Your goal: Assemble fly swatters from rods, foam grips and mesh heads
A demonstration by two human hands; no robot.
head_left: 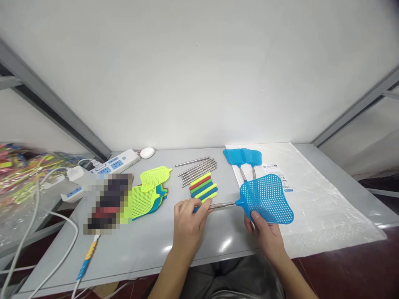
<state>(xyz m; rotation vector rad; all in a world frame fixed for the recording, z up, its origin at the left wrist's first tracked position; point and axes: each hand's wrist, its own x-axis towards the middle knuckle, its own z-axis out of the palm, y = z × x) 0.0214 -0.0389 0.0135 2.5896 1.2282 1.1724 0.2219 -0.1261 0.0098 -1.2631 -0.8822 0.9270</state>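
A blue fly swatter (270,199) with a metal rod is held between my two hands, above the table's front part. My left hand (189,218) is closed around its handle end, where a bit of blue grip shows. The thumb of my right hand (266,232) presses on the lower edge of the perforated head, with the fingers behind it. Just beyond my left hand lie several coloured handle grips (203,185) in a row. Farther back are several thin metal rods (199,170). Two blue fly swatters (242,157) lie behind the held one.
Yellow and blue swatter heads (145,201) are stacked at the left, near a pixelated object (109,203) with a cable. A power strip (115,164) and a white mouse-like object (147,153) stand at the back left. White plastic packaging (321,207) covers the table's right side.
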